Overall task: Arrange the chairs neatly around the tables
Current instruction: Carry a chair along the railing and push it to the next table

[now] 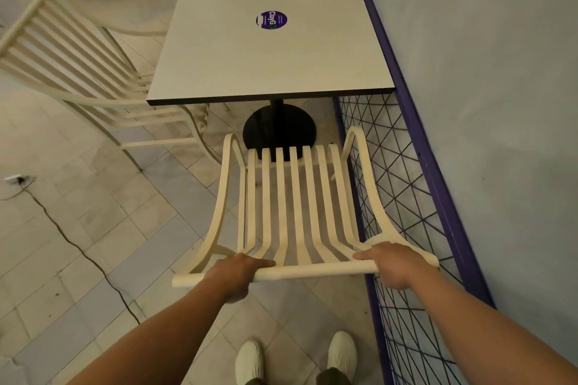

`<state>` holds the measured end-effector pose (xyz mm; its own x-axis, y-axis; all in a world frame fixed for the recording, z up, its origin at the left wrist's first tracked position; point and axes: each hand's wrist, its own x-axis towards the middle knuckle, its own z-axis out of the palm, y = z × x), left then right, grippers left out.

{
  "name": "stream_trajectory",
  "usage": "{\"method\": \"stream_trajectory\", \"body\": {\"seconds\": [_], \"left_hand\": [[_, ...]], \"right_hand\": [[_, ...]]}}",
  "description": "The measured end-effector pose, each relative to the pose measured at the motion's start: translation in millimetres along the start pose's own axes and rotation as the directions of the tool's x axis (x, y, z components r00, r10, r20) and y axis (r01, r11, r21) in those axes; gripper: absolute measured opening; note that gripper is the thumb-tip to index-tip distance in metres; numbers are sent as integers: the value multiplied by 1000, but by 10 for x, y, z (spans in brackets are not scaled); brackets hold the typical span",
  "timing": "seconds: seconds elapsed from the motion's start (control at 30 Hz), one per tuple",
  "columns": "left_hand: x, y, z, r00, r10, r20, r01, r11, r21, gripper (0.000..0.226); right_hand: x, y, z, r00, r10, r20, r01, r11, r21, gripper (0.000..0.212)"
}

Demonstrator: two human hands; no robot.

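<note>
Both my hands, left (pixel 237 272) and right (pixel 391 262), grip the cream slatted chair (pixel 294 197) by its top rail, at 6 o'clock of the square table (pixel 272 50). Seat not tucked yet. 9 o'clock chair (pixel 78 66) looks skewed, needs straightening.

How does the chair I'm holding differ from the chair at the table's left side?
The held chair is gripped at its top rail by the left hand and right hand; the left chair is untouched. The held chair's seat shows whole, short of the table; the left chair's seat runs partly under it. Both are cream slatted chairs.
</note>
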<state>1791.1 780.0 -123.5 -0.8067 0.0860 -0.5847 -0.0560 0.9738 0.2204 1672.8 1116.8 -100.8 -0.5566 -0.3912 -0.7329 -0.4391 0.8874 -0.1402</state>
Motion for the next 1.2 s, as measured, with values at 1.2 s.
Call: {"method": "stream_trajectory", "body": {"seconds": [1.2], "left_hand": [[-100, 106, -137, 985, 70, 156, -71, 997, -3, 84]], "right_hand": [[-149, 85, 82, 999, 9, -36, -9, 1000, 2, 79]]}}
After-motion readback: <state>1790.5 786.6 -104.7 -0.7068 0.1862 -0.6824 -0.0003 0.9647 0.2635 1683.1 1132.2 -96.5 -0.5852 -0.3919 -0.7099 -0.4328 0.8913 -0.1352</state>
